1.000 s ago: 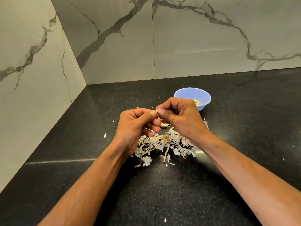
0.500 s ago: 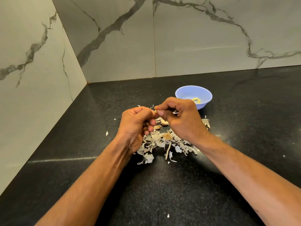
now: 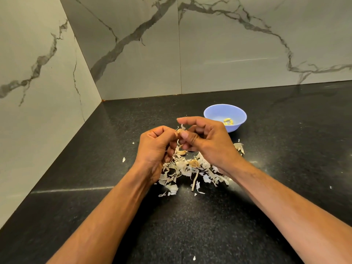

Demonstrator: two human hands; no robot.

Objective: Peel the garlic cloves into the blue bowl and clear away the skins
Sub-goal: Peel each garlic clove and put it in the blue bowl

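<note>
Head: two hands (left hand (image 3: 155, 147), right hand (image 3: 206, 141)) pinch one garlic clove (image 3: 179, 131)

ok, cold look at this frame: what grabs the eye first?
Two bare hands meet at centre above the black speckled countertop: the left hand and right hand pinch a small pale garlic clove between their fingertips. Under them lies a heap of papery off-white garlic skins. Behind the right hand, a small light-blue plastic bowl holds a few yellowish peeled cloves.
</note>
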